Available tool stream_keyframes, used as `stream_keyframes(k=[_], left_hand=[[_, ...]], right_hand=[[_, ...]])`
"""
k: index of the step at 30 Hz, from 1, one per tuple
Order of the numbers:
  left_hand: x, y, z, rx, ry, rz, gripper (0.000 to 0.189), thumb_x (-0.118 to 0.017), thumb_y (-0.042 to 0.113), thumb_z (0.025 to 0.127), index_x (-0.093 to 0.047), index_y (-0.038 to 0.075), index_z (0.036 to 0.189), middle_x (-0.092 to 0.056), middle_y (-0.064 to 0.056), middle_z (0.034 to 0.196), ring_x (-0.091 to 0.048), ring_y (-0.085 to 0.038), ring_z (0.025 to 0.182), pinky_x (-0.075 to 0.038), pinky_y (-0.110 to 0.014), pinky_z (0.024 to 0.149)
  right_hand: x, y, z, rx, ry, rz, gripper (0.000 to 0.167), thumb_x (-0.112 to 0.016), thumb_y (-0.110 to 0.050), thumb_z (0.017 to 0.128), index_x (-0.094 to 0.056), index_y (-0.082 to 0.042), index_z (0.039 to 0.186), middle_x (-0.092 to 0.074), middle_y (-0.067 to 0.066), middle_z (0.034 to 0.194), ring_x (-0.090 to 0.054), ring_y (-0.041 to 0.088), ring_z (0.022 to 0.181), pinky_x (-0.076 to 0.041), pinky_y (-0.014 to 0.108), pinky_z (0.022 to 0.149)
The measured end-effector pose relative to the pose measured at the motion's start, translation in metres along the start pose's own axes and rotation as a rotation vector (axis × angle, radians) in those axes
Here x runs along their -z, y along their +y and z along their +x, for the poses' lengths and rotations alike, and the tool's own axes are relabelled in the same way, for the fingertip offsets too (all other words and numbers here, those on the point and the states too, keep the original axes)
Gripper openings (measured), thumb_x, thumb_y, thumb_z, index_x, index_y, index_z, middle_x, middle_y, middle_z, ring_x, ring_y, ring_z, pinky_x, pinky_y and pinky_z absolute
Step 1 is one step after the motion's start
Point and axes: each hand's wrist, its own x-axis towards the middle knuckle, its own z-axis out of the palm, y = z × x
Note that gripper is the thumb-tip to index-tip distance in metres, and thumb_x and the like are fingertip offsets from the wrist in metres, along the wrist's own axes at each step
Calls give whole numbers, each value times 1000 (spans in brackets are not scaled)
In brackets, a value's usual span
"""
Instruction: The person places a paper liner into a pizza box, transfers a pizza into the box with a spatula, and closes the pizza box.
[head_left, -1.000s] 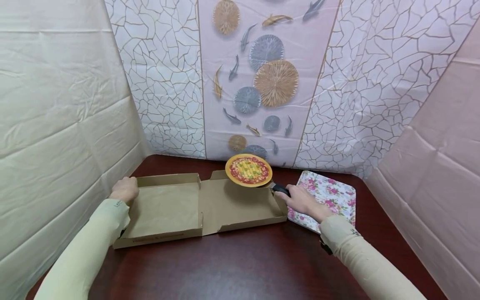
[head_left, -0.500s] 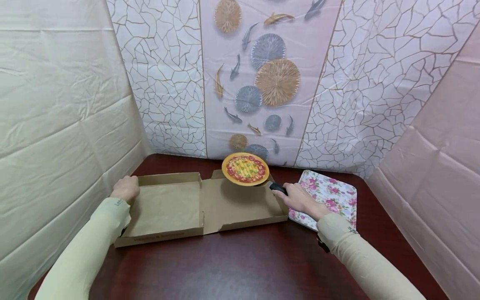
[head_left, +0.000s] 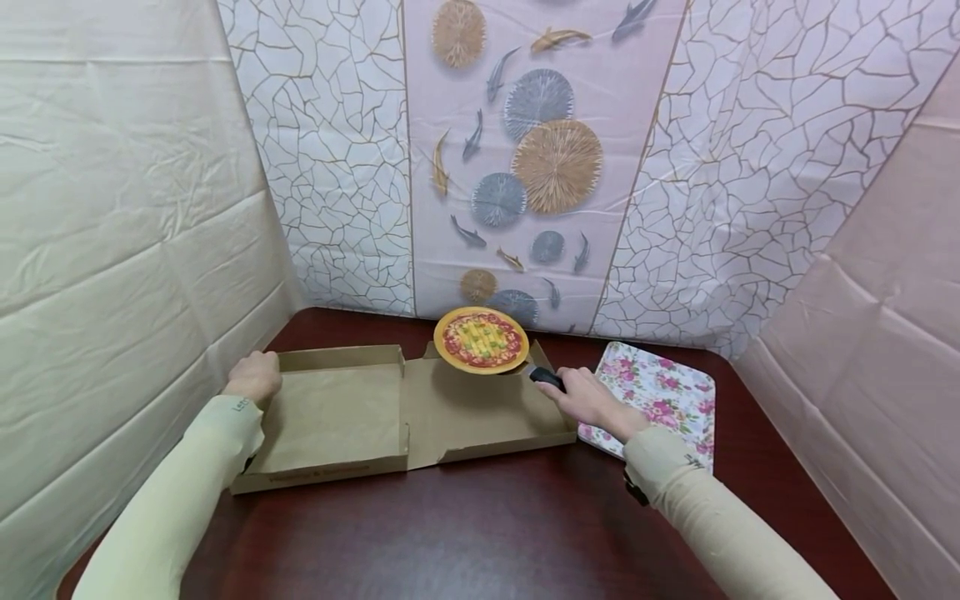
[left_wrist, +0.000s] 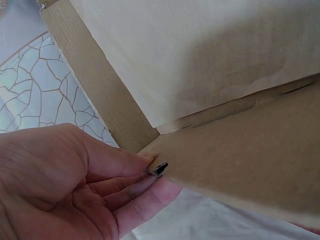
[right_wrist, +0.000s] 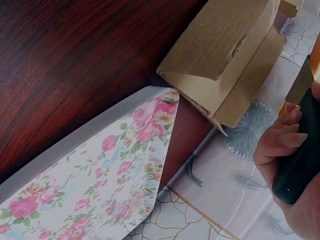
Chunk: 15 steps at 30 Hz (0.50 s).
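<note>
My left hand (head_left: 255, 377) pinches the left wall of an open cardboard pizza box (head_left: 330, 417); in the left wrist view, thumb and fingers close on the box's edge (left_wrist: 225, 170). My right hand (head_left: 588, 396) grips the black handle (head_left: 547, 378) of a server with a flat metal blade. A round toy-like pizza (head_left: 482, 340) with a yellow rim and red and yellow topping rides on the blade, tilted, over the box's right-hand half. Most of the blade is hidden under the pizza. In the right wrist view the dark handle (right_wrist: 302, 145) lies in my curled fingers.
A white tray with pink flowers (head_left: 660, 400) lies right of the box, partly behind my right forearm. The dark red table (head_left: 450, 533) stretches in front. Patterned cloth walls (head_left: 337, 167) stand close behind and on both sides.
My right hand has moved left with the server, carrying the pizza a short way left over the box. The left hand stays on the box wall.
</note>
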Motion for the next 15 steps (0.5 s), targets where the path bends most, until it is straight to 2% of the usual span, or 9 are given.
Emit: stream_keyframes(k=[5, 15], left_hand=[[-1, 0, 0, -2, 5, 6, 24, -42, -1, 88, -59, -13, 101, -60, -37, 103, -60, -52, 96, -52, -55, 75], [1, 1, 1, 11, -4, 0, 22, -42, -1, 88, -59, -11, 99, -61, -35, 101, -62, -49, 93, -52, -53, 72]], right_hand=[[-2, -5, 1, 3, -12, -2, 38, -54, -41, 96, -57, -9, 77, -52, 2, 61, -45, 14, 52, -37, 26, 52], [-5, -12, 6, 6, -8, -7, 38, -55, -41, 96, -55, -10, 73, -51, 2, 61, -44, 15, 52, -35, 26, 51]])
